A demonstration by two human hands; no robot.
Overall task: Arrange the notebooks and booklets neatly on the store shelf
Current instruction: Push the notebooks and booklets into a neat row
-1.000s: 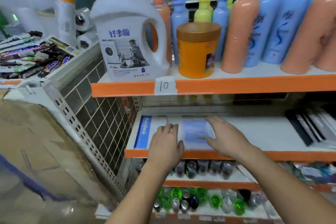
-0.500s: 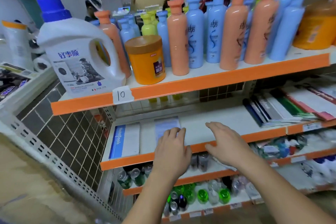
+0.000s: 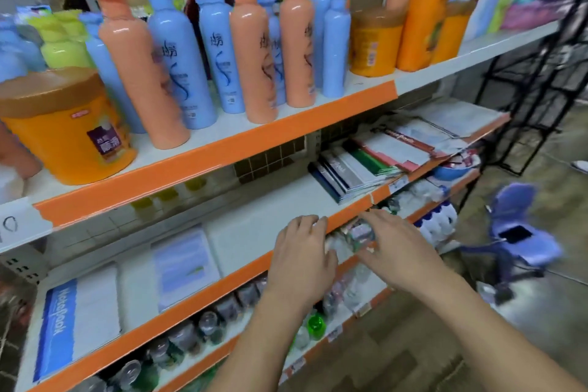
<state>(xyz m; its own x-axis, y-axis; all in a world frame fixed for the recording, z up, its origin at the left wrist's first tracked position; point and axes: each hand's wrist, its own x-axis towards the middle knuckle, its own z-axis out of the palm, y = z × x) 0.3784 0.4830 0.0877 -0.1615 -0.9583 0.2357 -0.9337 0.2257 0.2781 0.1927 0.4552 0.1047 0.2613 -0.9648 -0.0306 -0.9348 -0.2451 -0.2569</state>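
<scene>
Notebooks (image 3: 359,169) on orange-edged shelf (image 3: 251,231)

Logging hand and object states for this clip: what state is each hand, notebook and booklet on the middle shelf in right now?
Left hand: open, empty, over the shelf edge.
Right hand: open, empty.
Blue-spined notebook: flat, untouched.
Pale blue booklet: flat, untouched.
Notebook pile: fanned, untidy.

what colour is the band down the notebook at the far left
Blue, with white lettering, on the white notebook; head view.
</scene>
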